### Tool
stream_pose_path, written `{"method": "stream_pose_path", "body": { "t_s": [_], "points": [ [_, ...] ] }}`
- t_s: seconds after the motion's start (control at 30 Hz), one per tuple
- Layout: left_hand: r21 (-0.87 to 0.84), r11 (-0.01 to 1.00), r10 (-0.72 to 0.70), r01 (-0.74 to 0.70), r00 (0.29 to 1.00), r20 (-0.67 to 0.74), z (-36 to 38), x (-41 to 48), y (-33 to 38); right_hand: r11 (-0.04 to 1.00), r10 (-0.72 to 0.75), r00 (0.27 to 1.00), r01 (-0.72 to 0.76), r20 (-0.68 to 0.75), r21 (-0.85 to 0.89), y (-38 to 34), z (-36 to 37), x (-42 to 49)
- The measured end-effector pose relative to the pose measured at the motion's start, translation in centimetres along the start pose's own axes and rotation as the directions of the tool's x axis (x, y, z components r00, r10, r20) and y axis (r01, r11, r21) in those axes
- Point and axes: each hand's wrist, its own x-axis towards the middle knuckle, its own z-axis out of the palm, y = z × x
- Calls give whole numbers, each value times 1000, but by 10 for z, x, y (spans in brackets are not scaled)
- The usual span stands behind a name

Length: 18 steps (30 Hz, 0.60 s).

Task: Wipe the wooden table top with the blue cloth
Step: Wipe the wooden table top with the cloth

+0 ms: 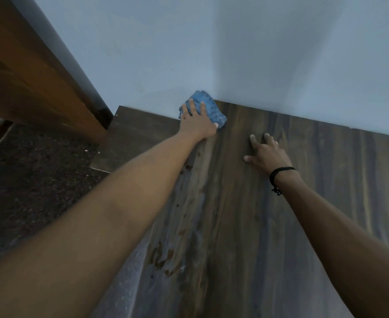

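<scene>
A bunched blue cloth [208,104] lies on the dark wooden table top [280,203] at its far edge, against the wall. My left hand [197,123] presses down on the cloth with straight, spread fingers, and the cloth sticks out past the fingertips. My right hand [265,153] rests flat on the bare wood to the right of the cloth, fingers spread, with a black cord bracelet on the wrist. Brown stains and pale smears mark the table's left strip near its front.
A pale blue-grey wall [234,53] runs along the table's far edge. A brown wooden door frame [33,72] stands at the left. Dark speckled floor [33,180] lies below the table's left edge.
</scene>
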Motion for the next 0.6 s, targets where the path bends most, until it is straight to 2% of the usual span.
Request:
{"method": "stream_pose_path", "body": {
  "t_s": [0.13, 0.3, 0.37, 0.43, 0.5, 0.6],
  "points": [
    [-31, 999, -12, 11, 1000, -8, 11, -20, -2, 1000, -17, 1000, 17, -6, -13, 0, -1, 0],
    [42, 997, -69, 70, 997, -31, 39, -57, 1, 1000, -26, 999, 26, -20, -10, 0, 0, -1],
    [56, 998, -12, 15, 999, -46, 34, -49, 2, 999, -33, 999, 33, -23, -5, 1, 0, 0],
    [40, 999, 26, -26, 1000, 6, 30, -36, 3, 999, -36, 999, 36, -23, 2, 0, 1, 1],
    [46, 999, 8, -11, 997, 72, 30, -23, 5, 1000, -27, 1000, 27, 4, 2, -2, 0, 1],
    [7, 1000, 2, -3, 998, 63, 27, -4, 5, 1000, -16, 999, 17, 48, -15, -4, -4, 1]
  ]
}}
